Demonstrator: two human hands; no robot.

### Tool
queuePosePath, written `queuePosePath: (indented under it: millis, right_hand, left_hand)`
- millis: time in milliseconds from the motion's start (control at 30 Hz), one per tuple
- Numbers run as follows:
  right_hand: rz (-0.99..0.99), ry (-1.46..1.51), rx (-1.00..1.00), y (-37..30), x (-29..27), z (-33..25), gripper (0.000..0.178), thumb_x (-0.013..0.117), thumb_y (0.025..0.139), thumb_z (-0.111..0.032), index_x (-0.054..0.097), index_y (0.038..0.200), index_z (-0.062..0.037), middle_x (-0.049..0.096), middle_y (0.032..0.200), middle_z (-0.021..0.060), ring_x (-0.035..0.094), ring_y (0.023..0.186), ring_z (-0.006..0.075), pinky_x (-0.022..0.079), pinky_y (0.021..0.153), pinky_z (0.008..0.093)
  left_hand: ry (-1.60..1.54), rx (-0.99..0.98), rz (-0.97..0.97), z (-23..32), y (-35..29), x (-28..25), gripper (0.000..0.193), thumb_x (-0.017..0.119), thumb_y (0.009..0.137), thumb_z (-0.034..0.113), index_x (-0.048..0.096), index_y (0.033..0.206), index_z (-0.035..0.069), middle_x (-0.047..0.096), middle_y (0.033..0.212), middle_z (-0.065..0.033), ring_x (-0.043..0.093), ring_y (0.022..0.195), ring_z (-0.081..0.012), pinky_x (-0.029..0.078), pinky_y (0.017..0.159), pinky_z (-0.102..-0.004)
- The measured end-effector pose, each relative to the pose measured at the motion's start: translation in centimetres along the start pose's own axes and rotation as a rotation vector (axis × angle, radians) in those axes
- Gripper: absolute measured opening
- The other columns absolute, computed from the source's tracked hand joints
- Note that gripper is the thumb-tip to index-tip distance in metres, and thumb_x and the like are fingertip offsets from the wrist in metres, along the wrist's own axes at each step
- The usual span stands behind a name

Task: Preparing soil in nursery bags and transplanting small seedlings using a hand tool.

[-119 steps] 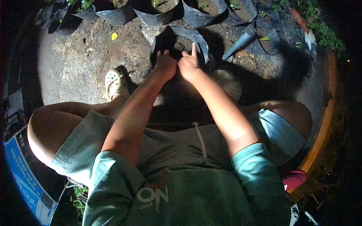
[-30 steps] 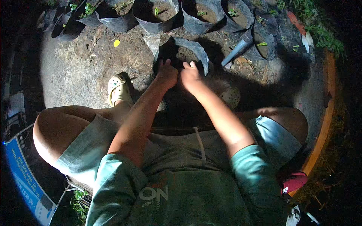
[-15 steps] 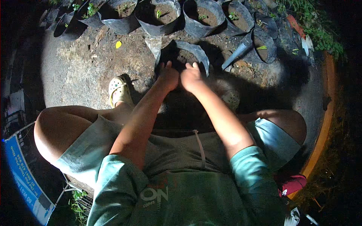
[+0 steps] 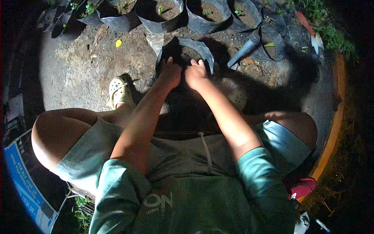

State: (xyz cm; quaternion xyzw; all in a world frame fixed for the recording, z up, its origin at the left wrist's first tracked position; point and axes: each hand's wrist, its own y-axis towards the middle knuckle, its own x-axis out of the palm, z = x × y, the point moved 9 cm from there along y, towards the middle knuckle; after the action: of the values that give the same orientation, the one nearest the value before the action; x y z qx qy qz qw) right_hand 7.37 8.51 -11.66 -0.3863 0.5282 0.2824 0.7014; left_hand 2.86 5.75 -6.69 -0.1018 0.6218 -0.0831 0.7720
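A: Where is the dark pot [image 4: 206, 48], if we count the clock from the middle of the view?
B: At twelve o'clock. It sits on the ground [image 4: 76, 72], and its open mouth shows brown soil [image 4: 189, 52].
A: And how are the two hands?
B: The left hand [image 4: 170, 74] is at the seven o'clock side of this pot, the right hand [image 4: 196, 73] at the five o'clock side. They are near each other, with a narrow gap between. Some fingers are hidden at the rim, so I cannot tell if either hand is clamped on it.
A: What kind of surface is it?
B: It is rough and grey-brown, strongly lighted from nine to eleven o'clock, and in deep shadow toward two. A yellow leaf [image 4: 118, 43] lies at half past ten. One pale shoe [image 4: 120, 92] rests at ten o'clock; the other shoe [image 4: 238, 99], in shadow, at two.
A: And around this?
B: A row of pots [image 4: 161, 26], several with small seedlings, curves from eleven to one o'clock. A grey-blue tube [image 4: 244, 51] leans at one o'clock, just beside a pot. Near two there is a trowel [image 4: 305, 24] with a red handle, close to green plants [image 4: 333, 37]. An orange edge [image 4: 338, 113] bends along three o'clock, a blue sign [image 4: 25, 183] stands at eight, and the borders are almost black.
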Motion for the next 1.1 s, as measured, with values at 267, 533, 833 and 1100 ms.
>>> queuePosePath:
  millis: [267,533,833,1100]
  right_hand:
    - [-0.072,0.070,-0.003,-0.9,-5.4,0.0,0.019,0.049,0.074,-0.016,0.068,0.073,-0.0145,0.064,0.087,0.0004,0.049,0.098,0.0194,0.032,0.079,0.0399]
    - [-0.208,0.139,0.043,-0.3,-5.6,0.1,0.022,0.048,0.074,-0.015,0.069,0.080,-0.0129,0.065,0.090,0.0040,0.052,0.098,0.0202,0.032,0.080,0.0401]
    - [-0.250,0.083,0.022,-1.0,-3.7,-0.4,0.023,0.046,0.078,-0.017,0.067,0.086,-0.0146,0.062,0.098,0.0019,0.048,0.103,0.0203,0.031,0.086,0.0412]
    - [-0.129,0.280,0.162,-0.5,-4.7,0.9,0.027,0.046,0.075,-0.012,0.064,0.095,-0.0098,0.057,0.112,0.0044,0.048,0.108,0.0215,0.028,0.094,0.0465]
  left_hand:
    - [-0.143,0.060,0.243,-0.3,-0.1,-1.2,0.017,0.049,0.070,0.008,0.062,0.079,0.004,0.061,0.081,-0.0151,0.053,0.091,-0.0348,0.030,0.092,-0.0530]
    - [-0.070,0.053,0.186,-0.1,0.2,-1.6,0.016,0.054,0.068,0.017,0.063,0.072,0.004,0.061,0.072,-0.0168,0.058,0.078,-0.0335,0.033,0.091,-0.0495]
    - [0.072,-0.002,0.037,0.3,-0.1,-0.1,0.019,0.052,0.072,0.016,0.065,0.081,0.005,0.063,0.089,-0.0135,0.047,0.106,-0.0347,0.030,0.092,-0.0555]
    - [-0.026,0.019,0.247,0.0,-0.3,-1.9,0.017,0.055,0.067,0.017,0.064,0.076,0.006,0.061,0.079,-0.0121,0.050,0.093,-0.0345,0.037,0.081,-0.0561]
